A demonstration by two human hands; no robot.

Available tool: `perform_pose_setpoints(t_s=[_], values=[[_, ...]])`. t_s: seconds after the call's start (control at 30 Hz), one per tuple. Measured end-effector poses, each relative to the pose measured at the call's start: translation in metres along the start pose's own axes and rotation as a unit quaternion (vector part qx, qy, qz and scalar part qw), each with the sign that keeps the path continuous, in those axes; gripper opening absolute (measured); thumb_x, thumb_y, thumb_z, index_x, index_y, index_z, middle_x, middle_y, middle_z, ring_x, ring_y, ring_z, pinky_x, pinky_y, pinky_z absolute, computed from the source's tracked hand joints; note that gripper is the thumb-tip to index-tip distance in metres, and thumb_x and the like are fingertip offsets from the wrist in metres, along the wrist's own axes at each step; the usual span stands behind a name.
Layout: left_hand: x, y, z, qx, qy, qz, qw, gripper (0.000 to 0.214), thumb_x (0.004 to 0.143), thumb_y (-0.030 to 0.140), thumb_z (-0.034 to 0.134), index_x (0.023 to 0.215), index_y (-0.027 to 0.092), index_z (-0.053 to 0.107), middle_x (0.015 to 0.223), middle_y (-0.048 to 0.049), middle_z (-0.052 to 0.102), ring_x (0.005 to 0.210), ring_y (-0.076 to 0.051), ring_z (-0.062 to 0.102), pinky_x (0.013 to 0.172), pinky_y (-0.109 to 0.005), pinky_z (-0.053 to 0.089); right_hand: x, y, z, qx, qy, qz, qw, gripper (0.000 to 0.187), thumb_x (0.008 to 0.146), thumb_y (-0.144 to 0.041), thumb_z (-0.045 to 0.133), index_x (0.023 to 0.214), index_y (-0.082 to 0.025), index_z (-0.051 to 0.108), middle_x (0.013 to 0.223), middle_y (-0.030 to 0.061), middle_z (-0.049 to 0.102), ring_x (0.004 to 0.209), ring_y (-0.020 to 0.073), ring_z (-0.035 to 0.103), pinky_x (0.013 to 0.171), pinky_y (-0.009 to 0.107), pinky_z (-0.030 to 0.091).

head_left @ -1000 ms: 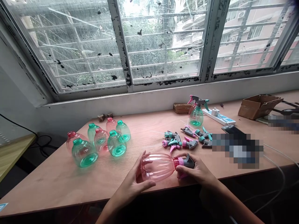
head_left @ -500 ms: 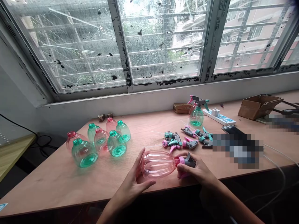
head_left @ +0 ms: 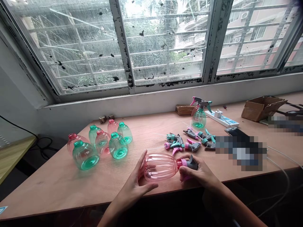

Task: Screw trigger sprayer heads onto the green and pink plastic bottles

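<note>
A clear pink spray bottle (head_left: 161, 167) lies sideways in the air above the table's front edge, its neck to the right. My left hand (head_left: 138, 183) cradles its base, with fingers behind showing through the plastic and the thumb along the lower front. A grey and pink spray head (head_left: 191, 162) sits at the neck, and my right hand (head_left: 201, 171) grips it with thumb and fingers. Whether the thread is fully tight, I cannot tell. Just beyond the hands lies a pile of loose spray heads (head_left: 175, 142) in pink, teal and grey.
Several open green bottles (head_left: 86, 156) and pink bottles (head_left: 102, 142) stand at the left. Near the wall are a green bottle with its sprayer (head_left: 199, 118), a power strip (head_left: 222, 118) and a cardboard box (head_left: 262, 107). A phone (head_left: 239, 134) lies at the right.
The fingers of my left hand now show more clearly through the bottle, which has shifted very slightly. My right hand stays in place on the spray head.
</note>
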State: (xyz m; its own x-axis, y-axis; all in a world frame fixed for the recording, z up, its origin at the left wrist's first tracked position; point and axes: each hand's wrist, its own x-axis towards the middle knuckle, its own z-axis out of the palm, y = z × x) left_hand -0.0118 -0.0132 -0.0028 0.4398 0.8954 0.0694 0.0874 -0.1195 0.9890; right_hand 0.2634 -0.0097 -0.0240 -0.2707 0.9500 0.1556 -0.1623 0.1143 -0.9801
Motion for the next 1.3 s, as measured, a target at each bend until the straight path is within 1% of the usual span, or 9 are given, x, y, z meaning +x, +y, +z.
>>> perform_pose_setpoints(t_s=[0.17,0.37,0.53,0.67,0.83,1.0,1.1,1.23,1.3], values=[[-0.0001,-0.0007,-0.0020,-0.026,0.004,-0.022,0.999,0.095,0.085,0.048,0.072,0.158,0.024,0.017,0.151,-0.0163,0.047,0.138,-0.035,0.045,0.117,-0.053,0.031,-0.0003,0.0048,-0.0017,-0.017,-0.001,0.006,1.000,0.040,0.080,-0.038,0.080,0.105,-0.016,0.058,0.067,0.0018,0.075,0.060,0.0178,0.072,0.061,0.029,0.060],[-0.0028,0.0002,0.0004,-0.037,-0.010,-0.001,0.999,0.098,0.084,0.030,0.077,0.156,0.039,0.011,0.161,-0.0057,0.033,0.145,-0.030,0.037,0.120,-0.050,0.028,-0.0006,-0.0002,-0.0010,-0.004,-0.011,-0.004,1.000,0.036,0.085,-0.037,0.075,0.107,-0.017,0.056,0.066,0.0007,0.074,0.060,0.0172,0.071,0.061,0.029,0.059],[-0.0022,0.0021,0.0002,-0.016,0.007,0.005,1.000,0.099,0.084,0.034,0.077,0.157,0.036,0.011,0.165,-0.0051,0.025,0.150,-0.030,0.026,0.124,-0.047,0.017,-0.0008,0.0027,-0.0025,-0.002,-0.013,-0.002,1.000,0.037,0.085,-0.036,0.076,0.108,-0.017,0.055,0.067,0.0006,0.075,0.060,0.0167,0.071,0.062,0.028,0.059],[0.0005,0.0039,0.0000,-0.043,-0.011,-0.015,0.999,0.096,0.082,0.036,0.078,0.157,0.030,0.018,0.158,-0.0110,0.039,0.144,-0.034,0.037,0.120,-0.049,0.028,-0.0009,0.0024,-0.0020,-0.008,-0.010,-0.002,1.000,0.037,0.084,-0.036,0.077,0.107,-0.017,0.055,0.067,0.0009,0.075,0.060,0.0169,0.071,0.061,0.028,0.058],[0.0010,-0.0013,-0.0010,-0.035,-0.030,0.005,0.999,0.104,0.084,0.028,0.077,0.157,0.037,0.003,0.156,-0.0091,0.041,0.142,-0.029,0.042,0.120,-0.048,0.028,-0.0003,-0.0012,-0.0005,0.000,-0.005,-0.003,1.000,0.036,0.084,-0.038,0.076,0.105,-0.017,0.056,0.065,0.0010,0.074,0.058,0.0176,0.071,0.060,0.029,0.059],[-0.0017,0.0001,-0.0016,-0.013,-0.018,-0.012,1.000,0.104,0.082,0.034,0.079,0.158,0.029,0.007,0.137,-0.0141,0.059,0.132,-0.032,0.051,0.116,-0.052,0.032,-0.0012,0.0036,-0.0023,-0.017,-0.012,0.000,1.000,0.038,0.084,-0.037,0.077,0.108,-0.017,0.055,0.067,0.0013,0.074,0.060,0.0184,0.072,0.060,0.030,0.059],[-0.0021,0.0013,-0.0012,-0.017,-0.026,-0.021,0.999,0.098,0.084,0.035,0.076,0.158,0.028,0.011,0.140,-0.0142,0.057,0.135,-0.032,0.049,0.116,-0.050,0.033,-0.0013,0.0037,-0.0024,-0.025,-0.012,0.000,1.000,0.040,0.083,-0.038,0.077,0.108,-0.017,0.055,0.067,0.0013,0.075,0.060,0.0185,0.072,0.060,0.030,0.059],[-0.0013,-0.0007,-0.0004,-0.022,-0.025,0.006,0.999,0.103,0.084,0.030,0.077,0.157,0.037,0.004,0.156,-0.0101,0.040,0.142,-0.030,0.041,0.120,-0.049,0.026,-0.0007,-0.0009,-0.0008,-0.016,-0.004,0.002,1.000,0.039,0.083,-0.040,0.076,0.106,-0.017,0.055,0.066,0.0009,0.074,0.059,0.0187,0.072,0.061,0.031,0.059],[-0.0013,-0.0011,-0.0004,-0.017,-0.029,0.008,0.999,0.104,0.085,0.030,0.076,0.157,0.038,0.001,0.156,-0.0106,0.040,0.142,-0.031,0.041,0.120,-0.051,0.025,-0.0006,-0.0025,-0.0001,-0.013,-0.003,0.006,1.000,0.039,0.083,-0.041,0.076,0.106,-0.017,0.055,0.065,0.0010,0.074,0.059,0.0190,0.071,0.060,0.031,0.058]])
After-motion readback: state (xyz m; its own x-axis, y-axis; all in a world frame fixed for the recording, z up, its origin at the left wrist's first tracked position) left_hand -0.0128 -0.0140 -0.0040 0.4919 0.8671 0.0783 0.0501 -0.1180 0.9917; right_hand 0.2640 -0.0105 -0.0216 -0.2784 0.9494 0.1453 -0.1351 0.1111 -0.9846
